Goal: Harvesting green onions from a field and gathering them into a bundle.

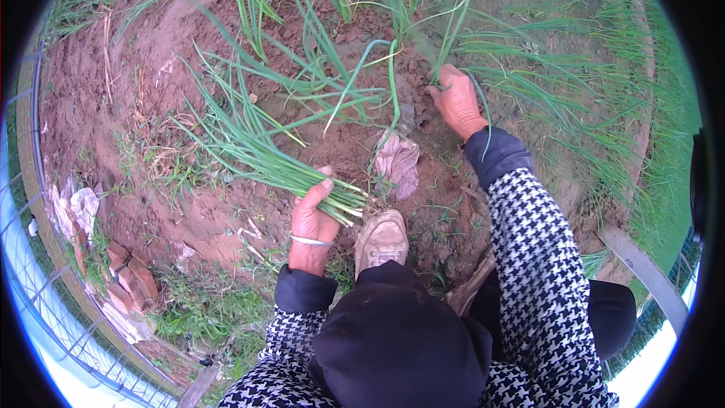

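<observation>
My left hand [313, 215] is closed around a bunch of green onions [283, 170]. Their pale root ends stick out to the right of my thumb, and the long green leaves fan out to the upper left. Farther off to the right, my right hand [458, 102] has its fingers curled at the base of a standing green onion plant [451, 36]. Its leaves rise above my fingers, and one bent leaf hangs down past my wrist. Where the plant meets the soil is hidden by my hand.
More green onions [332, 53] grow ahead in brown soil. A crumpled pale plastic scrap [397, 162] lies between my hands, just beyond my shoe [382, 238]. Broken bricks [132, 279] and white plastic [79, 204] lie at left. Wire fencing [45, 287] curves along the left edge.
</observation>
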A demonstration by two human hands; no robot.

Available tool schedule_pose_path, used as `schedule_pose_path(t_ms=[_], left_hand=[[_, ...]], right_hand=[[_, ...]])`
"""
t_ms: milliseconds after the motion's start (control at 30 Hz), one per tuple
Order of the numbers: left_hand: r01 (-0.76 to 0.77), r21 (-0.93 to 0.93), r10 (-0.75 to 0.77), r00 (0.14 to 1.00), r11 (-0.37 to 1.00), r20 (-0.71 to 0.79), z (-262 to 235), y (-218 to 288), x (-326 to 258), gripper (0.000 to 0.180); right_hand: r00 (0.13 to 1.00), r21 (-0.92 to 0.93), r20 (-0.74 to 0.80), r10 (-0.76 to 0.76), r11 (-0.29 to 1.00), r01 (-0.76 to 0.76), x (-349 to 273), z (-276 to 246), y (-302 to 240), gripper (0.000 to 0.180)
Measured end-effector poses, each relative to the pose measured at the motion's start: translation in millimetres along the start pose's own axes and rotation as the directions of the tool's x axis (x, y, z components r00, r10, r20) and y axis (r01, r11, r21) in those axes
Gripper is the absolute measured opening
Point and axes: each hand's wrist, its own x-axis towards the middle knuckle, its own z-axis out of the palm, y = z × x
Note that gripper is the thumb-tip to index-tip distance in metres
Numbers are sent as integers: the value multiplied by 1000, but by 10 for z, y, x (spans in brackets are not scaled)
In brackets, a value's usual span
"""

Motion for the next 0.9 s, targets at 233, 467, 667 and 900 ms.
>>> schedule_pose_path(t_ms=[233, 467, 667, 900], left_hand=[[-54, 40, 56, 998, 998, -44, 55, -53, -29, 30], [-3, -39, 9, 988, 999, 152, 199, -205, -70, 38], [-44, -60, 55, 979, 997, 194, 161, -161, -77, 43], [-63, -30, 67, 980, 998, 187, 251, -150, -97, 43]], right_hand=[[897, 92, 438, 50, 991, -101, -351, -601, -605, 19], [773, 471, 607, -186, 867, -161, -655, -514, -1215, 22], [708, 391, 696, -119, 890, -234, -601, -665, -1240, 20], [704, 444, 661, -260, 892, -87, -681, -570, -1189, 18]])
